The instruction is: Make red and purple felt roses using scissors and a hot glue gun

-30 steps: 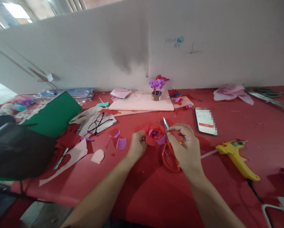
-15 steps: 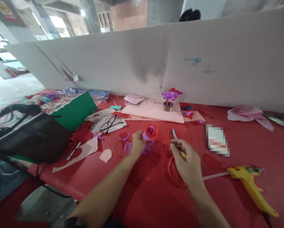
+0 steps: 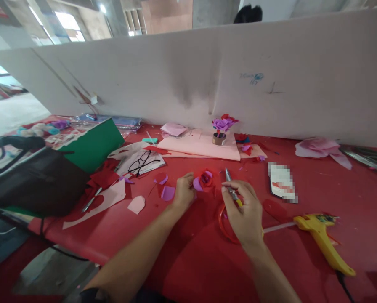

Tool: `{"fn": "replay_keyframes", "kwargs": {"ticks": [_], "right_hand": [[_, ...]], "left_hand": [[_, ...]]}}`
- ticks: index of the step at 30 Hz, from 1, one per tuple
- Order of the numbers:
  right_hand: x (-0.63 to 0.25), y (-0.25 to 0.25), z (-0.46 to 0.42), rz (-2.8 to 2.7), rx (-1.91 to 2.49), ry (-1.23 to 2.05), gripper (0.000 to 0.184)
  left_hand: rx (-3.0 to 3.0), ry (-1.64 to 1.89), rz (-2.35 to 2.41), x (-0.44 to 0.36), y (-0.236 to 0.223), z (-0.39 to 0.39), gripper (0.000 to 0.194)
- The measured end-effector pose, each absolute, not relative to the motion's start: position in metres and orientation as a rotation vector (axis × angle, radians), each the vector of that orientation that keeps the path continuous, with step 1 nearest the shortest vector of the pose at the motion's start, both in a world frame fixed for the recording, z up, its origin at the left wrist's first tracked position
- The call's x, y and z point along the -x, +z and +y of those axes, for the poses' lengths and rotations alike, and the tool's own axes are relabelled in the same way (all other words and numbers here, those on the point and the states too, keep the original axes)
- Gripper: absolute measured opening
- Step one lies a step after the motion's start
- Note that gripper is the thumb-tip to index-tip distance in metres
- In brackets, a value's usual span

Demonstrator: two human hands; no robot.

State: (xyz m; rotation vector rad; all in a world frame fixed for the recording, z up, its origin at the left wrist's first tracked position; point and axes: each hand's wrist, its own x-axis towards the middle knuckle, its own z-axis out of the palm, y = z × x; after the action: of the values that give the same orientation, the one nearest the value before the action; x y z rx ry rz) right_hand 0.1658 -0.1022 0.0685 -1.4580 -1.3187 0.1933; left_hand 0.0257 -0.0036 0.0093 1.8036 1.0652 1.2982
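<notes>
My left hand [image 3: 183,193] is closed round a red paper rose with a purple petal [image 3: 204,179], held just above the red table cover [image 3: 207,261]. My right hand [image 3: 243,210] grips red-handled scissors [image 3: 228,210]; their metal blades [image 3: 228,176] point up and sit just right of the rose. A finished purple and red paper flower [image 3: 221,123] stands in a small brown ring [image 3: 219,139] on a pink sheet at the back.
A yellow glue gun [image 3: 321,235] lies at the right, a phone [image 3: 281,182] beyond it. Glasses [image 3: 141,162], paper scraps, a green sheet [image 3: 92,145] and a black bag [image 3: 33,181] fill the left. A white partition [image 3: 207,80] closes the back; a person's head shows above it.
The camera has tilted up and swung a little. The rose was lifted away from the scissors, then brought back close to the blade tips. Both hands keep their holds.
</notes>
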Motion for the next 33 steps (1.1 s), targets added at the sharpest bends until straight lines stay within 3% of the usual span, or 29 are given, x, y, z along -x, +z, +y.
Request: {"fn": "replay_keyframes", "kwargs": {"ticks": [10, 18, 33], "right_hand": [[-0.166, 0.056, -0.098, -1.476, 1.603, 0.297, 0.014], [-0.131, 0.038, -0.099, -2.167, 1.604, 0.261, 0.034], [-0.134, 0.028, -0.098, -2.142, 1.717, 0.286, 0.021]], "left_hand": [[-1.424, 1.343, 1.274, -0.021, 0.03, 0.002, 0.015], [-1.429, 1.358, 1.377, -0.019, 0.026, 0.004, 0.016], [-1.292, 1.623, 1.233, -0.001, 0.024, 0.018, 0.019]]}}
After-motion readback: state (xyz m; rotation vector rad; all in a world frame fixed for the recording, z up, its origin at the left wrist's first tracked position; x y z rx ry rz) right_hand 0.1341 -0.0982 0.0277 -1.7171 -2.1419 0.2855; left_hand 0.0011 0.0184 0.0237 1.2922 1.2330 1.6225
